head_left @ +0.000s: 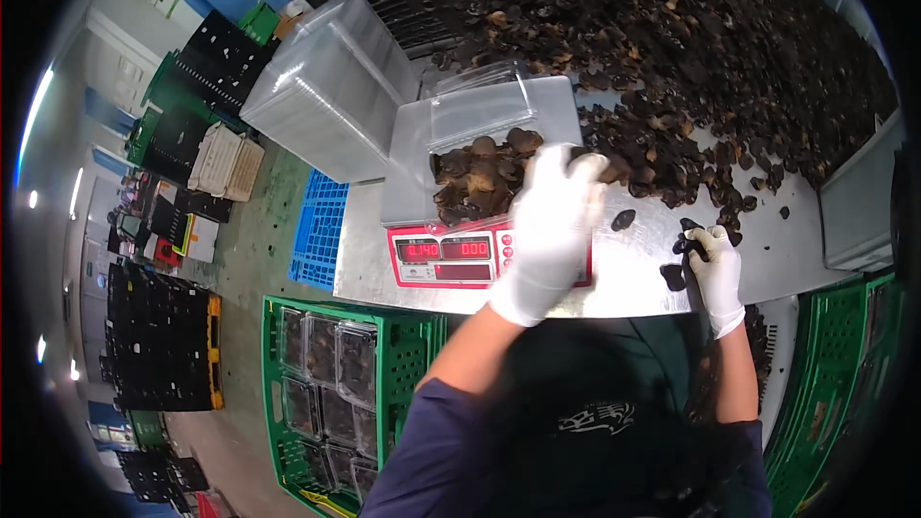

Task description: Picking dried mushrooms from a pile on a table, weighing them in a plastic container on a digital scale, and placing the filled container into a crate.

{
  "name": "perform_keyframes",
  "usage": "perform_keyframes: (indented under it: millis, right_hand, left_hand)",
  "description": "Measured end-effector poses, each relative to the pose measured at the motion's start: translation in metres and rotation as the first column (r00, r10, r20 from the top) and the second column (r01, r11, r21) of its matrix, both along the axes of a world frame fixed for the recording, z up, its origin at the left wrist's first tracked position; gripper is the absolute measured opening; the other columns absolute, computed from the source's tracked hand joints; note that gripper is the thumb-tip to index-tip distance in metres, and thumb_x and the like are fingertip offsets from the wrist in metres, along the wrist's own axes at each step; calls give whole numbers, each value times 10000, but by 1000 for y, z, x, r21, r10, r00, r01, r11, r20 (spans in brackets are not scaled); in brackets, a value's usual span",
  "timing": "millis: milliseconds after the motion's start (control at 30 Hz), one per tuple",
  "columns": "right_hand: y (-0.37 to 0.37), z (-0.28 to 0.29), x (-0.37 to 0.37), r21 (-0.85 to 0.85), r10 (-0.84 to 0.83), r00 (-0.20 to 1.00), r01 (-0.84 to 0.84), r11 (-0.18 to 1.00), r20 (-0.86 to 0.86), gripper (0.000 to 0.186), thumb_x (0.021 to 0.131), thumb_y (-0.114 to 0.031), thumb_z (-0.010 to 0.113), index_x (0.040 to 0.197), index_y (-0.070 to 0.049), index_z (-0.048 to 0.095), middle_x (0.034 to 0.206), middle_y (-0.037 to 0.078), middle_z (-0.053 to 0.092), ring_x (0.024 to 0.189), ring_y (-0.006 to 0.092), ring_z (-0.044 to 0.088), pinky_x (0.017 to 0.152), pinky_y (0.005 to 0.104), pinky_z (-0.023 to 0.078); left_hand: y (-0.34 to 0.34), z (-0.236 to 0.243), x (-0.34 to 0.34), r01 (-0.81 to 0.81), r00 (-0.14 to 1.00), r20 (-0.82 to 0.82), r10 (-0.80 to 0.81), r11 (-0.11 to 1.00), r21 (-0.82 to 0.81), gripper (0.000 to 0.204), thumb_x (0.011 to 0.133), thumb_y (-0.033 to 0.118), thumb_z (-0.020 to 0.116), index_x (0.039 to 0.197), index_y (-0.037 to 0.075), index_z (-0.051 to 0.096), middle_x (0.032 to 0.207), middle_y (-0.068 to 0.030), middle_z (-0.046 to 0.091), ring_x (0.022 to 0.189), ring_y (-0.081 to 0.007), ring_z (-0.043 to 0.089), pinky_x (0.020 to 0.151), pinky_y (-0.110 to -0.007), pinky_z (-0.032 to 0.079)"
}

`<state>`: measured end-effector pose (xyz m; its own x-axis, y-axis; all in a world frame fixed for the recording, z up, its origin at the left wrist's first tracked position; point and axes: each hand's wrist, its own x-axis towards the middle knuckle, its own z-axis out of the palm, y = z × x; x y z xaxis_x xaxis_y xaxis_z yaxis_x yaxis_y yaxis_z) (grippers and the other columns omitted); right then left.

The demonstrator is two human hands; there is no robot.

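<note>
A clear plastic clamshell box (480, 115) sits with its lid up on a red-framed digital scale (443, 259), holding brown wood ear mushrooms (480, 177). My left hand (556, 230), in a white glove, hangs over the box's right side. Its fingertips are blurred and partly hidden, so whether they grip anything is unclear. Farther right, near the table's front edge, my gloved right hand (718, 273) pinches dark wood ear mushroom pieces (689, 238). Another dark piece (672, 276) hangs or lies beside its fingers. One loose mushroom (624, 220) lies between my hands.
A big heap of wood ear mushrooms (662, 29) covers the back of the metal table (633, 278). Left of the scale stand stacked clear boxes (326, 86). A green crate (273, 374) with filled boxes is below left; another green crate (815, 403) stands right.
</note>
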<state>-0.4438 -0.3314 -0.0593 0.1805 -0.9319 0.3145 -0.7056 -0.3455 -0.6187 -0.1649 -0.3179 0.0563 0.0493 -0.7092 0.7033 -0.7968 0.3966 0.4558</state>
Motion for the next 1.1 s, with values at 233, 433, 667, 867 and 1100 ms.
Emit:
perform_keyframes:
  millis: [233, 433, 667, 867, 1100]
  right_hand:
    - [-39, 88, 100, -39, 266, 858, -278, 960, 440, 324, 788, 67, 677, 1101, -11, 709, 998, 65, 643, 853, 110, 620, 738, 232, 492]
    - [-62, 136, 199, 26, 479, 859, -491, 871, 178, 363, 827, -89, 720, 1189, -99, 691, 1037, 86, 644, 854, 245, 665, 770, 328, 534]
    - [-51, 128, 192, -85, 431, 875, -423, 902, 219, 329, 842, -33, 714, 1166, -90, 702, 1099, 75, 661, 722, 149, 648, 677, 271, 526]
    - [-36, 98, 122, -50, 242, 966, -239, 970, 86, 327, 824, -12, 716, 1148, -50, 703, 1104, 108, 671, 743, 179, 661, 684, 287, 526]
    - [34, 18, 16, 315, 237, 950, -166, 934, -202, 657, 650, -195, 884, 1260, -100, 657, 1128, 132, 649, 952, 321, 683, 815, 389, 551]
  left_hand:
    - [7, 7, 125, -186, 978, 150, 147, 939, 290, 378, 847, 76, 717, 1224, 74, 681, 1234, -156, 602, 1162, -328, 585, 1013, -368, 468]
    - [4, 10, 133, 2, 997, 69, -30, 929, 370, 683, 906, 147, 681, 1527, 83, 403, 1401, -281, 517, 1281, -426, 512, 1078, -456, 424]
    - [20, 6, 154, 103, 992, -101, -76, 950, 294, 633, 956, 89, 608, 1526, -11, 351, 1429, -259, 501, 1284, -403, 516, 1109, -419, 393]
    - [30, 3, 178, -28, 983, -171, 63, 980, 199, 454, 924, 54, 644, 1366, -8, 564, 1368, -210, 585, 1284, -338, 558, 1102, -386, 420]
    - [38, 14, 189, -193, 974, -86, 208, 969, 155, 421, 882, 80, 703, 1291, 16, 628, 1316, -186, 625, 1259, -333, 580, 1082, -398, 441]
